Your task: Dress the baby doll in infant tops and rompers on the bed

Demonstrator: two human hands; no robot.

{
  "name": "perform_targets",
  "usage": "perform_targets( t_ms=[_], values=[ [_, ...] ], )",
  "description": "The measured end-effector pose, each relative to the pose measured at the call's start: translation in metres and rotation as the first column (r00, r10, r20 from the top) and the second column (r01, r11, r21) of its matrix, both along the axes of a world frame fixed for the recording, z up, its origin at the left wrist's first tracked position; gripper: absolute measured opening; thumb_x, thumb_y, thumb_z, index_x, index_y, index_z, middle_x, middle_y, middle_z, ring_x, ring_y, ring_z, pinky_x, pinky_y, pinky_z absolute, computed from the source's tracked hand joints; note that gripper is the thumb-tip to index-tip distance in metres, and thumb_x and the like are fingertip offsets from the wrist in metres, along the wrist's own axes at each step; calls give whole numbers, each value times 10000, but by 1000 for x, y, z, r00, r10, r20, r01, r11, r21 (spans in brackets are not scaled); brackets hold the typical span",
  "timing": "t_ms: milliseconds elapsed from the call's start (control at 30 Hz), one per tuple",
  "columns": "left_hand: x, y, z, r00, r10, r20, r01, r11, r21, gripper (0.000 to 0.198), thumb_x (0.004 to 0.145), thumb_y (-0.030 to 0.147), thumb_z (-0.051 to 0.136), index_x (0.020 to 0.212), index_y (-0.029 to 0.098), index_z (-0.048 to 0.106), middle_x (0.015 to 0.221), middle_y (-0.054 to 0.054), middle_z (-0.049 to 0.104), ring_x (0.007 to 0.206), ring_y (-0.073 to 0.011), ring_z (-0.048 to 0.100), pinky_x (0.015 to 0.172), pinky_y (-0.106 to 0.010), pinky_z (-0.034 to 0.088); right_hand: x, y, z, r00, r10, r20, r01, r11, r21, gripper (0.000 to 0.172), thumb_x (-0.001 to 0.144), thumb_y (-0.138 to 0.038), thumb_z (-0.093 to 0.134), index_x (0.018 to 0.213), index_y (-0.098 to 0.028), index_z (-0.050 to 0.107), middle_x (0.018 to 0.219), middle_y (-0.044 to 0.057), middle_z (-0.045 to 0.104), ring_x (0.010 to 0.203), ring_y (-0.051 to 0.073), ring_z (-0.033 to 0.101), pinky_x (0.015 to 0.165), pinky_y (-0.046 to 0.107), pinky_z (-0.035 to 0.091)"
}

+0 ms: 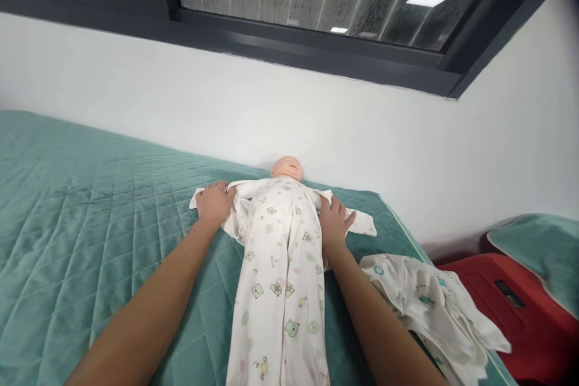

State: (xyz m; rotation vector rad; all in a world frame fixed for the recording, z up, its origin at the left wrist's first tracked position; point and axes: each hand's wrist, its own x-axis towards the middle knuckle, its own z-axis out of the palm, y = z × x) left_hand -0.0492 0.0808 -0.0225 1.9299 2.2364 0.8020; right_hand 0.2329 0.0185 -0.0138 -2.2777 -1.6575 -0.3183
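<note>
A baby doll (pixel 286 167) lies on its back on the teal quilted bed (pixel 90 217), head toward the wall. It wears a white printed sleepsuit (pixel 280 265). My left hand (pixel 213 202) rests on the suit's left sleeve beside the doll's shoulder, fingers curled over the cloth. On the other side, my right hand (pixel 333 221) lies flat with fingers spread on the right sleeve, against the doll's side.
A crumpled white printed garment (pixel 429 307) lies at the bed's right edge. Beyond it are a red object (pixel 511 307) and a teal cushion (pixel 538 253). A white wall and a dark-framed window run behind the bed.
</note>
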Motion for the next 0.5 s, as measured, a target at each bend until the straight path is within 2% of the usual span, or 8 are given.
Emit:
perform_targets(
  t_ms=[67,133,167,233,333,500],
  values=[
    [-1,0,-1,1000,-5,21,5,1000,6,413,925,448,388,1135,235,672,1168,-98,698,1132,-314,596,969,-479,401,10,12,9,998,56,26,-53,995,-84,462,950,-286,354,1392,-177,436,1425,185,461,1336,328,405,1139,640,107],
    [-2,0,-2,999,-14,44,13,1000,17,402,922,449,397,1130,239,669,1164,-89,699,1129,-311,594,976,-486,397,28,25,21,995,100,-18,-101,970,-223,500,907,-332,453,1375,-154,447,1329,194,535,1272,352,473,1123,648,147],
    [-2,0,-3,998,-14,56,13,1000,26,398,919,455,407,1128,238,666,1168,-89,697,1133,-308,591,982,-487,395,39,30,26,992,117,-51,-126,952,-278,524,868,-354,520,1351,-157,474,1291,186,564,1221,354,518,1104,633,217],
    [-3,0,-5,997,7,74,-11,999,51,407,902,486,443,1135,227,655,1195,-103,680,1157,-310,572,994,-483,392,60,36,35,980,168,-109,-197,914,-355,527,814,-409,600,1288,-186,542,1251,151,605,1134,322,583,1019,498,403],
    [-3,1,-7,995,50,88,-57,995,78,456,877,532,483,1166,211,627,1245,-126,644,1198,-318,537,999,-481,396,79,36,35,964,236,-122,-265,880,-393,530,825,-464,591,1287,-207,554,1268,141,602,1124,298,584,893,369,479],
    [-1,2,-6,994,33,105,-40,997,64,424,888,519,473,1148,221,624,1232,-116,649,1196,-312,537,1008,-495,383,79,22,26,966,254,-40,-250,888,-386,592,897,-502,469,1420,-232,408,1337,161,536,1202,354,524,902,448,466]
  ],
)
